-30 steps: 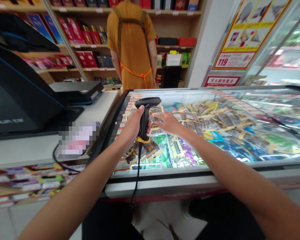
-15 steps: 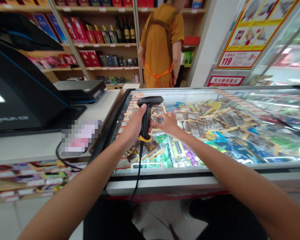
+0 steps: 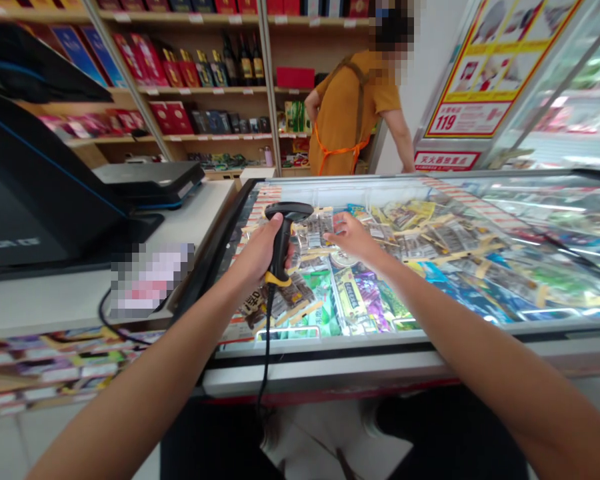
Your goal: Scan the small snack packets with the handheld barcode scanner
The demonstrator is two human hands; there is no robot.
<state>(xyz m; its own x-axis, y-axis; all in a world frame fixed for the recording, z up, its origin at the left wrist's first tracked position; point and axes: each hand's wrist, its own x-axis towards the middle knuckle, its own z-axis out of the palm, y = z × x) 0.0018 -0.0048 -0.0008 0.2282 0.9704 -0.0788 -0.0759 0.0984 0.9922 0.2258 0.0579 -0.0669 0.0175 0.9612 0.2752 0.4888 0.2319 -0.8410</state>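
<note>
My left hand is wrapped round the handle of a black and yellow barcode scanner, its head uppermost. A black cord hangs from the handle down past the front edge of the freezer. To the right of the scanner, my right hand is apart from it, thumb and fingers curved with a gap between them and nothing visible in them. Both hands are above the glass top of a chest freezer. Bagged goods lie under the glass.
On the left counter stand a dark checkout machine and a flat scale, with a blurred-out item near the counter's edge. Behind the freezer, a person in an orange top stands by stocked shelves.
My right hand has drawn away from the scanner, to the right. The scanner sits slightly further left and lower in view. The person behind has shifted right and leans, one arm reaching out.
</note>
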